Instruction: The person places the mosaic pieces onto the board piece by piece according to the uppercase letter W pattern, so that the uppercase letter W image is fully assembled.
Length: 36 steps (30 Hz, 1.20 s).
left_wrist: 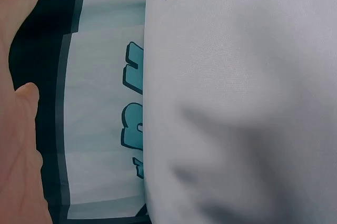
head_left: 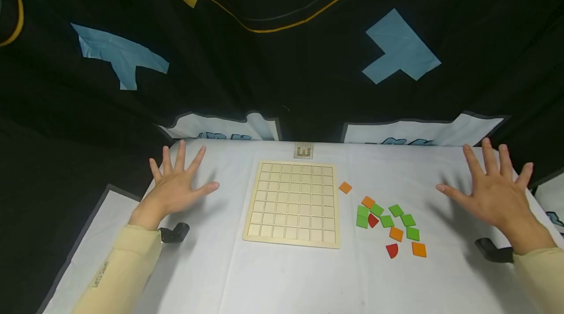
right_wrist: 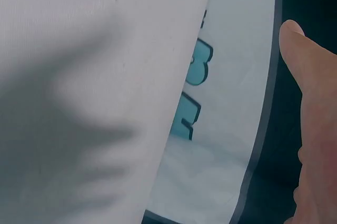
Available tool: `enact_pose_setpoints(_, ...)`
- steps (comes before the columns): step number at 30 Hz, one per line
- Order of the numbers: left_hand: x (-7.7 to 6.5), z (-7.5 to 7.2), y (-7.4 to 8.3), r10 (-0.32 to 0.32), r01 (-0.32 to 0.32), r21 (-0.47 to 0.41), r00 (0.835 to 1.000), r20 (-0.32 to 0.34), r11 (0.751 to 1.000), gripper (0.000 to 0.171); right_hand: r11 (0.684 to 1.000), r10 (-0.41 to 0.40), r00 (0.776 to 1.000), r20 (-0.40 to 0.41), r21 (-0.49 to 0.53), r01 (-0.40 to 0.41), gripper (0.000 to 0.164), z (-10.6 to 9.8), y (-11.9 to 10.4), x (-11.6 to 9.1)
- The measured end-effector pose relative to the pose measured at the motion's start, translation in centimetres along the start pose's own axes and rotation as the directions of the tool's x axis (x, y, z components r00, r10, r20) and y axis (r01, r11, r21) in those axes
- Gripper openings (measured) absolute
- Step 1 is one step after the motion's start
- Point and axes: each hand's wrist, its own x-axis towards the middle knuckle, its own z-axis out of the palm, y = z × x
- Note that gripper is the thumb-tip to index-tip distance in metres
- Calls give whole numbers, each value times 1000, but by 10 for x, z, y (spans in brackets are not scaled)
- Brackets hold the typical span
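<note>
hovering on either side of a pale grid board [head_left: 293,202], above a white table [head_left: 282,279]

holding the left hand [head_left: 175,189] left of the board, fanning its fingers straight and wide; holding the right hand [head_left: 497,195] at the far right, stretching its fingers just as wide and pointing its thumb toward green tiles [head_left: 387,221], orange tiles [head_left: 396,233] and red quarter-round pieces [head_left: 392,251], lying loose on the table between board and right hand; counting one orange tile [head_left: 345,187] just beside the board's right edge; facing a black curtain [head_left: 286,79] bearing blue patches [head_left: 405,47]
</note>
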Motion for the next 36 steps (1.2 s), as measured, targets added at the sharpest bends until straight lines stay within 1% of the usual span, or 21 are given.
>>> enact_pose_setpoints(5,-2,2,1,14,-14,-14,1000,-12,1000,100,999,-31,999,-16,38,31,115,1,-7,-3)
enact_pose_setpoints(11,-4,7,5,29,-30,-39,999,-25,999,100,995,-67,997,-37,74,69,115,9,-15,-7)
enact_pose_setpoints(15,-4,17,5,36,-38,-70,999,-34,997,99,989,-82,996,-46,122,87,113,13,-22,-11)
enact_pose_setpoints(18,-4,25,8,40,-42,-99,999,-25,994,99,981,-94,993,-68,161,104,110,16,-28,-16)
enact_pose_setpoints(24,-8,39,18,50,-51,-162,999,-8,985,95,965,-128,987,-92,219,146,107,26,-41,-23)
enact_pose_setpoints(31,-14,55,30,56,-56,-213,998,-8,975,96,947,-164,983,-83,266,181,104,38,-56,-27)
enact_pose_setpoints(36,-20,68,42,68,-66,-249,998,2,966,97,934,-189,978,-85,293,206,101,47,-62,-33)
